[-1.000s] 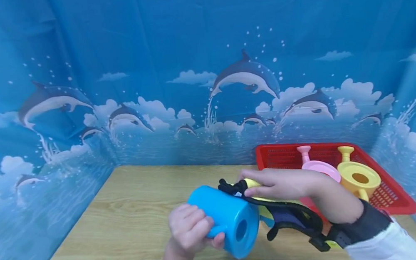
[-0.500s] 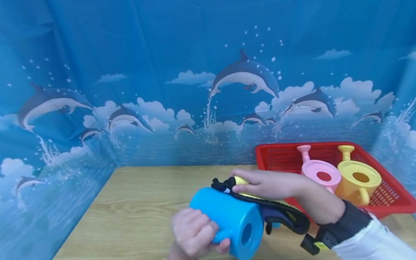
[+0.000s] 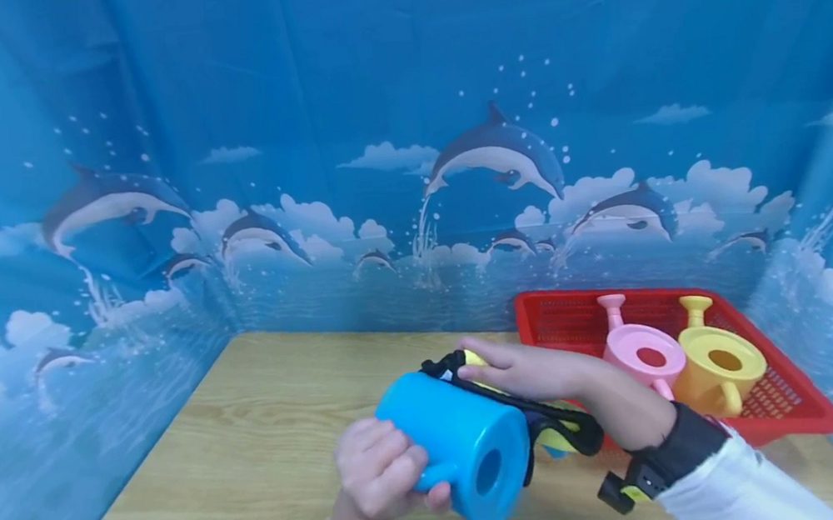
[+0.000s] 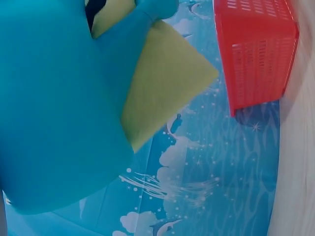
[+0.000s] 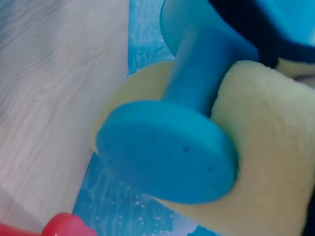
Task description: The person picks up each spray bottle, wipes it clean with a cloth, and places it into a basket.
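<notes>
A bright blue toy watering can (image 3: 440, 425) is tilted above the table, its round top opening facing the front right. My left hand (image 3: 380, 469) grips it by the handle. A fuzzy yellow cloth (image 5: 270, 128) with black edging lies along the can's upper right side. My right hand (image 3: 533, 370) holds this cloth against the can, yellow showing between the fingers. In the right wrist view the can's spout head (image 5: 167, 152) sticks out, with cloth on both sides of it. A cloth corner (image 4: 170, 81) hangs past the spout in the left wrist view.
At the right stands a red plastic basket (image 3: 814, 402). It holds a pink watering can (image 3: 644, 355) and a yellow watering can (image 3: 721, 369). A wooden table (image 3: 231, 445) lies below, backed by a blue dolphin-print sheet (image 3: 372, 113).
My right hand and the cloth have slid left along the can, baring more of the pink watering can. The blue can has shifted only slightly, still gripped by my left hand.
</notes>
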### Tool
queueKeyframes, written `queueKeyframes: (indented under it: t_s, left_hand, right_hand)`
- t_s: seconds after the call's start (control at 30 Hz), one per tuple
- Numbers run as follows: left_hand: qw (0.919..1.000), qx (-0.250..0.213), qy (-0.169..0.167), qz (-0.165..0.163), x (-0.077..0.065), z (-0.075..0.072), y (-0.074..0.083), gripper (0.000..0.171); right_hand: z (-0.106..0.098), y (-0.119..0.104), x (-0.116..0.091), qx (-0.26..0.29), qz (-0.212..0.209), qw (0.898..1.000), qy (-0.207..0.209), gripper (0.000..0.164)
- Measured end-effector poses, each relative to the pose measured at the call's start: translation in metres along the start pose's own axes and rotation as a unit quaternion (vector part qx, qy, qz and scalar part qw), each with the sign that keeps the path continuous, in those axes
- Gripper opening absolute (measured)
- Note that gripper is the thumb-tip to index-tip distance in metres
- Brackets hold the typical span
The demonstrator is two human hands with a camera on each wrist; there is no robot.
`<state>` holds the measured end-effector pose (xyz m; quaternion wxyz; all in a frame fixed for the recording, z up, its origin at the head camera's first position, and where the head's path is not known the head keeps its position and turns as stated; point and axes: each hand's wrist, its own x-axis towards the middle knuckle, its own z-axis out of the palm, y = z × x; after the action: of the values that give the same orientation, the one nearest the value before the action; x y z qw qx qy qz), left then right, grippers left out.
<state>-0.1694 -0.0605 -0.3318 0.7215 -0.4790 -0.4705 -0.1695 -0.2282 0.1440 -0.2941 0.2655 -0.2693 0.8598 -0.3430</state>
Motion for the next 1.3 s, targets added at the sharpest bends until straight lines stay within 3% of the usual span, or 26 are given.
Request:
queueKeyframes:
  t_s: [0.23,0.4,0.53,0.77,0.93,1.0,1.03,1.13,1.2,1.3]
  left_hand:
    - [0.9997,0.014,0.017,-0.009,-0.009,-0.001,-0.004,0.049]
    - [0.9995,0.018,0.010,-0.022,-0.015,-0.002,-0.004,0.050]
    - [0.9993,0.023,0.010,-0.029,-0.019,0.000,-0.005,0.050]
    - [0.9981,0.023,-0.005,-0.057,-0.020,-0.003,-0.009,0.048]
    - [0.9933,0.030,-0.039,-0.104,-0.026,-0.009,-0.013,0.048]
    - [0.9915,0.034,-0.049,-0.116,-0.029,-0.010,-0.014,0.048]
    - [0.9907,0.036,-0.052,-0.120,-0.030,-0.010,-0.014,0.048]
    - [0.9883,0.045,-0.059,-0.133,-0.035,-0.009,-0.014,0.047]
    - [0.9853,0.051,-0.064,-0.150,-0.040,-0.008,-0.013,0.047]
    - [0.9764,0.051,-0.081,-0.193,-0.047,-0.007,-0.013,0.047]
  right_hand:
    - [-0.005,0.004,-0.017,-0.025,-0.002,1.000,0.007,0.071]
    - [-0.008,0.009,-0.025,-0.051,-0.041,0.998,0.008,0.060]
    - [-0.010,0.017,-0.030,-0.048,-0.051,0.998,0.005,0.061]
    - [-0.018,0.036,-0.047,0.012,-0.048,0.999,0.022,0.063]
    - [-0.020,0.052,-0.058,0.065,-0.106,0.991,0.057,0.043]
    - [-0.019,0.057,-0.064,0.095,-0.109,0.985,0.092,0.043]
    - [-0.018,0.061,-0.067,0.115,-0.121,0.980,0.106,0.043]
    - [-0.014,0.075,-0.075,0.178,-0.107,0.962,0.178,0.057]
    - [-0.010,0.085,-0.080,0.240,-0.159,0.936,0.205,0.052]
    - [-0.005,0.099,-0.088,0.320,-0.249,0.889,0.212,0.042]
